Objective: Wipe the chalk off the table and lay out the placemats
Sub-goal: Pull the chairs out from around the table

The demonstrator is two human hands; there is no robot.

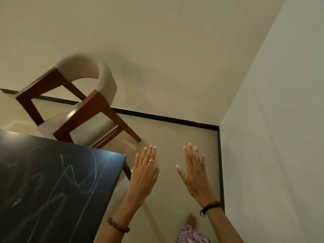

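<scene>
Fabric in pale purple (191,235) is showing at the bottom edge, below my wrists. I am holding both hands out flat over the floor (168,137), fingers straight, gripping nothing: my left hand (144,170) is hovering just beside the corner of the black desk (112,165), my right hand (194,172) farther off toward the wall (273,137). Chalk scribbles (70,178) are lying to the left of both hands, so my left is nearer. I am seeing no cloth and no placemats. Beyond the desk's far edge a chair (84,100) is standing against the back wall.
</scene>
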